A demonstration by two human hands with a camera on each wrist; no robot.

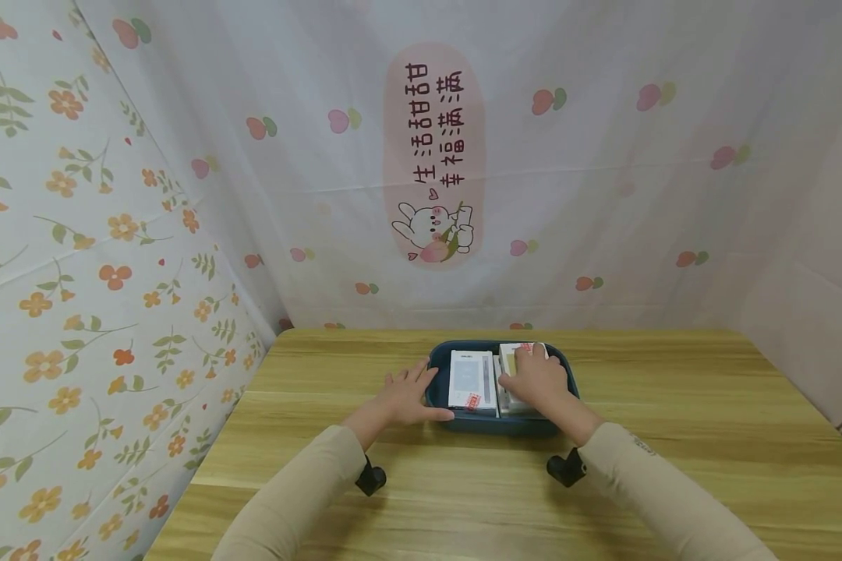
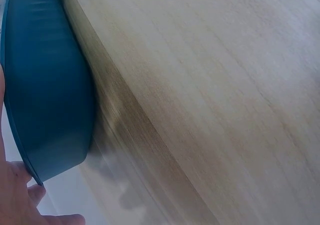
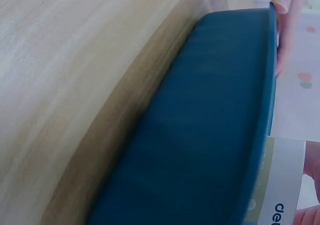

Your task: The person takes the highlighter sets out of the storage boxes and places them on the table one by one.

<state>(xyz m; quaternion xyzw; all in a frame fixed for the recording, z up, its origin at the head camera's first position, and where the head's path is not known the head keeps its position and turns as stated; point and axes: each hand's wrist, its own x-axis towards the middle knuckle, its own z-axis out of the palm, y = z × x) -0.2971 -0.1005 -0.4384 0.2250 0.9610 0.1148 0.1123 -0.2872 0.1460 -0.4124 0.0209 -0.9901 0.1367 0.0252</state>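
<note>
A dark blue plastic bin (image 1: 487, 425) stands on the wooden table. My left hand (image 1: 407, 393) rests on its left end, fingers spread at the rim and thumb along the front edge. In the left wrist view some fingers (image 2: 22, 177) touch the rim at a corner. Inside the bin, a white box (image 1: 473, 382) with a pale blue panel and a red sticker lies at the left. To its right, my right hand (image 1: 539, 380) grips another white box (image 3: 287, 177) with a yellowish panel, thumb on its left side. The hand covers much of that box.
The wooden table (image 1: 295, 389) runs out around the bin on both sides and in front. A white curtain (image 1: 309, 257) with printed fruit hangs behind it, and a flowered curtain (image 1: 84, 257) along the left. A black wrist mount (image 1: 567, 467) sits under the right forearm.
</note>
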